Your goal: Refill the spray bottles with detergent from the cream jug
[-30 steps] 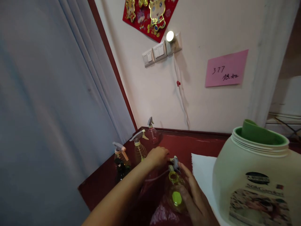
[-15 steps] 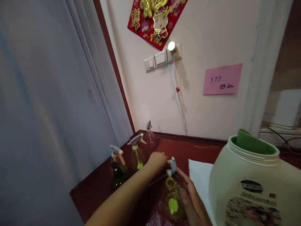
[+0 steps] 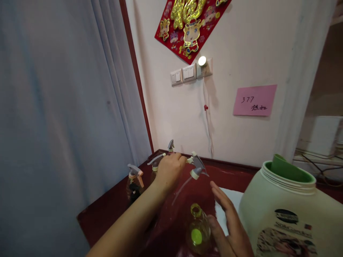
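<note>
Left hand (image 3: 170,168) holding spray head (image 3: 197,167), cropped right hand (image 3: 227,225) touching bottle (image 3: 197,230)

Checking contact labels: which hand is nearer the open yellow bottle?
Right. The right hand is beside the open yellow bottle, with its thumb against the bottle's side. The left hand is above and behind the bottle, holding the spray head clear of its neck.

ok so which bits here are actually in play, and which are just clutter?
In play:
spray head with dip tube, gripped by the left hand
open yellow bottle below it, right hand resting against it

Lying about:
other spray bottles at the back left
big white jug, untouched
white sheet
pink note
wall switches
</note>
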Motion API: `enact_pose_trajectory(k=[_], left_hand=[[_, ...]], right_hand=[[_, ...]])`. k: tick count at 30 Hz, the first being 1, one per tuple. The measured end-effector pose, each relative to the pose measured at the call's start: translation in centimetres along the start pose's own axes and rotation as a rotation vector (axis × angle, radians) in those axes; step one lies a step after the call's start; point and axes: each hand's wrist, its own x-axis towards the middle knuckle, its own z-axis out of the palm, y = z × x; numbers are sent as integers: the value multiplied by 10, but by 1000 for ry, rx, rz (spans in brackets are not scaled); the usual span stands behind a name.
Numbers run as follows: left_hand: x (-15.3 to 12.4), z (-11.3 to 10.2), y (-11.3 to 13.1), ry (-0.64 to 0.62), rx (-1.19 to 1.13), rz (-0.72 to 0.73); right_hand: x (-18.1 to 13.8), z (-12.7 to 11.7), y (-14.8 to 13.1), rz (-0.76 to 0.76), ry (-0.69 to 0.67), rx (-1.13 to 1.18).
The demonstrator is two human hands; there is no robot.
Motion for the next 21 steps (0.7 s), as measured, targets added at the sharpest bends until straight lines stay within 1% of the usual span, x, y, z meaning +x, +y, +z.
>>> enact_pose_trajectory(k=[3,5,8,10,15,19,21], left_hand=[[-4,-21,1,95,-11,-30],[-8,-33,1,201,-58,-25],[-14,-48,2,406,-169,-1],[-18,-54,4,488,-221,8],[-24,-61,7,568,-279,29],[-25,-64,10,628,-302,27],[-26,-64,12,655,-310,17]], right_hand=[[12,-17,-9,-114,37,-26],[20,-27,-18,-137,84,-12],[28,-35,-34,-44,126,51],[31,-36,-43,10,122,99],[30,-33,-55,-6,70,147],[31,-32,-55,67,68,162],[31,-32,-54,78,69,160]])
